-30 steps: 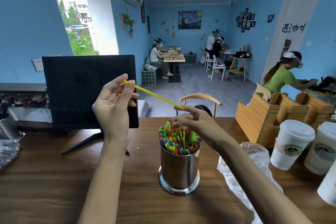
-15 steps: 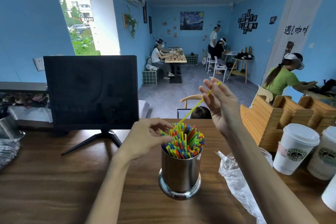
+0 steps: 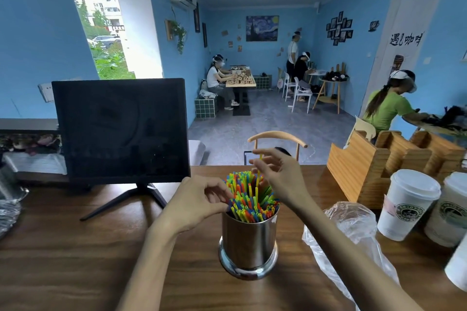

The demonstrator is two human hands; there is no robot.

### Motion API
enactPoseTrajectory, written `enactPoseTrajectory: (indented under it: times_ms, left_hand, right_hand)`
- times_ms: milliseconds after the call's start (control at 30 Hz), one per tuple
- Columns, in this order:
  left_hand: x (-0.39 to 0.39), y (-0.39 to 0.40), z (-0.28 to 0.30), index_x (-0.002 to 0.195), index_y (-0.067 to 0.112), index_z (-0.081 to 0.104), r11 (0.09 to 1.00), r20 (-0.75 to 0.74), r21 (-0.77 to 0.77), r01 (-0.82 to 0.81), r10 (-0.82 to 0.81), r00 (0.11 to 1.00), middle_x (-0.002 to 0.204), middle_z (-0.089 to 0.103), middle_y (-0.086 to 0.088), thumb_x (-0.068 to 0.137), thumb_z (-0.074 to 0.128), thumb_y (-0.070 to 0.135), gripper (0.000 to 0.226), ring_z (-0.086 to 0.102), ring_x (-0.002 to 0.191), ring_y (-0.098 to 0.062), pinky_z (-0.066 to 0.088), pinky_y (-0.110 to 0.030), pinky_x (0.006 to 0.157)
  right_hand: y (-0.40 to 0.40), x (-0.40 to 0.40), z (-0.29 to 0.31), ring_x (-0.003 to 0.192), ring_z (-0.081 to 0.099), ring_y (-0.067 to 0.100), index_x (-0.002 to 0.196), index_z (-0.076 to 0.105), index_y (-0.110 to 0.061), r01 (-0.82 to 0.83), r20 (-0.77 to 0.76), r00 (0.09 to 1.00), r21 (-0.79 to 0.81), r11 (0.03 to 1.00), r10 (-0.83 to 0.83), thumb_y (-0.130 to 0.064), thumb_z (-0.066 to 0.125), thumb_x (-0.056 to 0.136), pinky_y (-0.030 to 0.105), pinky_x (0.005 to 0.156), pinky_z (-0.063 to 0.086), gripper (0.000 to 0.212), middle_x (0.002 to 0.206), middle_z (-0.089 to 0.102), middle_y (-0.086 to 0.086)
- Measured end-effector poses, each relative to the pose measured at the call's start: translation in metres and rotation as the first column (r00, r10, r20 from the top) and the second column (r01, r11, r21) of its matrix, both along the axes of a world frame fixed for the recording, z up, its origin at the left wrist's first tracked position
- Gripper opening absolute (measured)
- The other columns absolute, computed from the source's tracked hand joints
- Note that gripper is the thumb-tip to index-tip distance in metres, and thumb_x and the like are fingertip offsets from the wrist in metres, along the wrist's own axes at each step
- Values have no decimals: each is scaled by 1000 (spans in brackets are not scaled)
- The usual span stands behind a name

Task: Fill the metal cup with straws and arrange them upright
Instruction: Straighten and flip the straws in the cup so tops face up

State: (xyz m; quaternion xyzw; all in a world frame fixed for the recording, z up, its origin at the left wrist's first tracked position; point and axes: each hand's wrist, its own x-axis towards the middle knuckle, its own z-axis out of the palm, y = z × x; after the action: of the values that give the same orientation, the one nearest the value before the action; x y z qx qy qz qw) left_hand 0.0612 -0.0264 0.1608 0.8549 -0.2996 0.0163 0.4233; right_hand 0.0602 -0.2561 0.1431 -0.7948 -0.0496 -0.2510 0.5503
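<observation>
The metal cup stands on the wooden table, low in the middle of the frame, and it is packed with colored straws that fan out a little at the top. One yellow straw stands taller than the rest, and the right hand, just above the cup on its right side, pinches it near its top with curled fingers. The left hand, at the left of the cup's rim, has its fingers curled against the straws, nudging them aside. To do this well, push the yellow straw straight down into a gap, go slow so it does not bend, and keep the other straws from leaning. A crinkly plastic bag lies to the right of the cup, and white paper cups stand further right.
</observation>
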Motion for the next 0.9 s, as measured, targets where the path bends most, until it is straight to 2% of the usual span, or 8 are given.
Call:
enactPoseTrajectory:
  times_ms: [100,200,267,367,533,667,767,900]
  left_hand:
    - [-2,3,0,89,32,78,999,-47,16,45,-44,998,76,71,5,66,90,8,36,55,61,-3,46,-14,63]
    - [-5,-1,1,85,27,81,997,-62,20,70,-69,996,68,70,9,67,94,14,26,56,60,-2,46,-16,61]
    - [-4,-4,1,80,26,82,999,-39,5,52,-52,998,68,72,10,68,94,18,19,58,61,-6,48,-20,62]
    - [-4,-4,0,77,27,82,999,-23,-10,37,-37,999,71,75,8,69,93,20,15,58,61,-6,48,-20,63]
    - [-4,-4,2,79,31,81,996,10,-85,7,-6,1000,70,73,3,76,88,22,12,49,57,-4,42,-20,59]
    - [-4,-5,5,82,34,74,999,41,-49,-4,6,999,72,67,15,83,81,20,15,47,56,-5,42,-17,59]
    - [-4,-5,7,87,34,70,999,104,-30,-27,30,994,77,66,13,87,77,23,14,44,54,-6,37,-14,57]
    - [-4,-7,14,92,34,68,1000,157,15,-23,20,987,74,62,8,91,74,25,10,51,62,1,40,-12,61]
  right_hand:
    - [-1,7,-14,85,69,2,110,75,-27,51,-53,997,-197,979,-63,-28,72,93,24,73,60,17,96,74,-10]
    - [0,8,-15,84,65,-4,109,76,-28,49,-72,995,-269,962,-71,-31,72,92,10,69,49,17,96,73,-13]
    - [1,8,-15,85,64,-6,110,76,-29,32,-78,995,-298,954,-58,-33,72,93,7,67,45,18,98,74,-13]
    - [0,8,-14,87,64,-6,112,75,-29,1,-99,995,-316,949,-34,-33,70,94,7,66,46,20,102,73,-12]
    - [-2,8,-14,86,65,-6,110,75,-31,-21,-121,993,-310,950,-18,-33,70,93,7,67,47,17,99,73,-13]
    - [-3,7,-13,89,65,-5,112,74,-29,-44,-130,992,-323,945,2,-32,69,94,8,68,47,18,100,72,-14]
    - [-3,7,-13,91,65,-3,113,74,-29,-54,-130,991,-339,939,10,-31,68,95,9,70,47,19,101,71,-14]
    - [-4,7,-12,92,65,-1,114,74,-29,-62,-128,992,-339,939,19,-30,68,95,12,72,49,20,102,71,-13]
